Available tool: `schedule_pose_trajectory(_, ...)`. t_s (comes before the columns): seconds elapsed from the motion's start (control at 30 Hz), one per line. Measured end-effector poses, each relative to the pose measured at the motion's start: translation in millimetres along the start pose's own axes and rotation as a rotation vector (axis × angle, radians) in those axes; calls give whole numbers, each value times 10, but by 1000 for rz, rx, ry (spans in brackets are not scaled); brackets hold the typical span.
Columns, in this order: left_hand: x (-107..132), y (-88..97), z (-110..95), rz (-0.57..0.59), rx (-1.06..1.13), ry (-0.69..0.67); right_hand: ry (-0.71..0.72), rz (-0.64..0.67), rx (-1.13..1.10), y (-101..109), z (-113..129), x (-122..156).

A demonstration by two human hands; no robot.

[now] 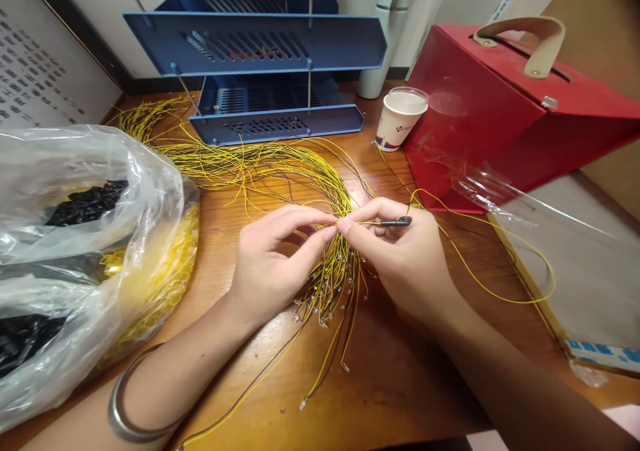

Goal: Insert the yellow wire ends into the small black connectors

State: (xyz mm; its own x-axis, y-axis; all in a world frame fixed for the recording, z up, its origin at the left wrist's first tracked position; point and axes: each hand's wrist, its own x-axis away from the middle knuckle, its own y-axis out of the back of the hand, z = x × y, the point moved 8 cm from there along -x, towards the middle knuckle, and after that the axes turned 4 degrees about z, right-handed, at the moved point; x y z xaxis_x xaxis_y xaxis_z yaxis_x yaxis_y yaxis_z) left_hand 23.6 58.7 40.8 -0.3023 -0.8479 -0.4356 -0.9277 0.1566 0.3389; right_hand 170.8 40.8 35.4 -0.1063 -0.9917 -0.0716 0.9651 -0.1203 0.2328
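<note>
The left hand's [273,261] fingers are pinched, seemingly on the end of a thin yellow wire [370,223], above the wire bundle [320,171] on the counter [390,404]; the right hand's [400,257] fingers pinch that wire just beside, a black tubular piece [397,221] lying across them. Light, close pinches should probably suit so fine a strand. Far left, the board's [37,71] printed characters are too blurred to read; the paper cup's [401,121] logo is too small
</note>
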Motion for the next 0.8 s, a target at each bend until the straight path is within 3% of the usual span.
schedule_pose_trajectory(0.23, 36, -50, 206, -15, 251, 299, 28, 6, 30, -9, 17, 14)
schedule_pose_trajectory(0.37, 82, -133, 287, 46, 441, 441, 47, 7, 71, -15, 24, 23)
schedule_pose_trajectory(0.53, 87, -161, 304, 95, 502, 467, 76, 15, 103, -30, 46, 20)
schedule_pose_trajectory(0.8, 51, -157, 277, 129, 430, 417, 64, 4, 114, -18, 48, 28)
